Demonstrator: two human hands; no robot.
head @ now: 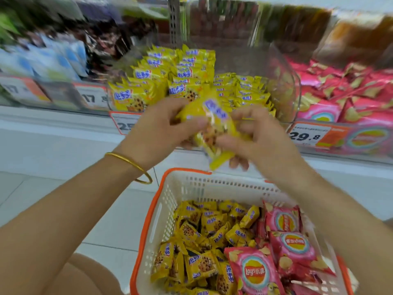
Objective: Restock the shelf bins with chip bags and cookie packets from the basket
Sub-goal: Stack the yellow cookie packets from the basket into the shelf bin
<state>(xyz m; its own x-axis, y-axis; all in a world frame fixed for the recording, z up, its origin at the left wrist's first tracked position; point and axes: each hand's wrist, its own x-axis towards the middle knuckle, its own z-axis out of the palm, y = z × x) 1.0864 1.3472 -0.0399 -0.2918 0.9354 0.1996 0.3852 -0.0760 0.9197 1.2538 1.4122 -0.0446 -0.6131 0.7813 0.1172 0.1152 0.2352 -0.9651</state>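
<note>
The left hand point(159, 126) and the right hand point(263, 139) curl their fingers round a bunch of yellow cookie packets point(214, 126) and hold it between them. I think both hands share it so none slip out. The bunch is above the basket point(157, 211), just in front of the clear cookie bin point(287, 86) on the shelf. That bin has rows of the same yellow packets, with room at its back right. The next bin holds pink chip bags point(331, 96). The basket has loose cookies point(204, 237) on its left and Lay's bags point(285, 248) on its right.
</note>
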